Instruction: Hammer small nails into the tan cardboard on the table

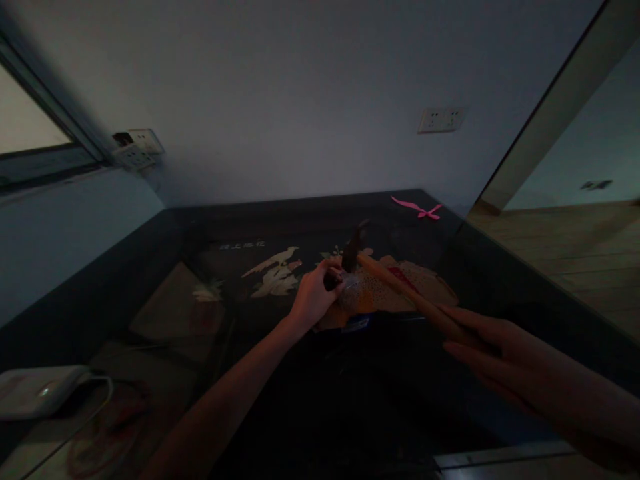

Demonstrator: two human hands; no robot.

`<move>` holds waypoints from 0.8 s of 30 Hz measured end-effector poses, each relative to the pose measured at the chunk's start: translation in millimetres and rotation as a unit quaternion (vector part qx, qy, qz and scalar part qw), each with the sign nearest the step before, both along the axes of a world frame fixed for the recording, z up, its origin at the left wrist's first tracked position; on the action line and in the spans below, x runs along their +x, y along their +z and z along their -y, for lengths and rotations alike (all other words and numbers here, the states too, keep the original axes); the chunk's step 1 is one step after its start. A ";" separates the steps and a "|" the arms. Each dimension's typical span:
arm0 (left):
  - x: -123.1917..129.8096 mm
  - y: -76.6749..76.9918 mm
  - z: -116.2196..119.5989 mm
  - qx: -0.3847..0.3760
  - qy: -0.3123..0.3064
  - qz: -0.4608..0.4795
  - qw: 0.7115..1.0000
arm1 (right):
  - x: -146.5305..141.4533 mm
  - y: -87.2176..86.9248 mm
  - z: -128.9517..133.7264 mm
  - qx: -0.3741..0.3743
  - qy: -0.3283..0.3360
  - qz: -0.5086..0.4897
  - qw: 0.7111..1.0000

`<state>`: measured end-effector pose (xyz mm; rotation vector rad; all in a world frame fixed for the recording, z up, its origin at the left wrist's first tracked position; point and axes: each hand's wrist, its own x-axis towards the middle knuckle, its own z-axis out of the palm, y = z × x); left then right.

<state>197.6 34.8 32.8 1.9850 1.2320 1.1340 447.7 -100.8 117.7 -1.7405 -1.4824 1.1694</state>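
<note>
My right hand [493, 350] is closed around the wooden handle of a hammer [420, 303]. The hammer's dark head [353, 250] is a little blurred and hangs beside the fingers of my left hand [313, 293]. Those fingers are curled in, close to a small dark spot that is too dim to identify. Under the hammer head and left fingertips lies a brown and orange speckled sheet or bag [370, 293], with a red patch and a blue corner. Whether the hammer touches it I cannot tell.
The dark tabletop [280, 223] bears a pale bird-and-flower picture [275, 273]. A pink ribbon [417, 208] lies at its far right. On the left are a white device with a cable [43, 392] and a pale panel [173, 313]. A wall with sockets [443, 120] stands behind.
</note>
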 end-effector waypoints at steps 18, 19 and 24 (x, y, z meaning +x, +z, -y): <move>-0.2 2.1 0.1 -0.018 0.005 -0.016 1.000 | -0.3 -12.6 -3.3 0.006 0.074 0.045 0.996; -0.4 2.9 0.4 -0.018 0.007 -0.020 1.000 | -0.6 -13.6 -4.5 0.004 0.084 0.052 0.995; 0.2 3.7 0.8 -0.015 0.006 -0.019 1.000 | 1.3 -7.9 -2.7 0.043 0.065 0.057 0.995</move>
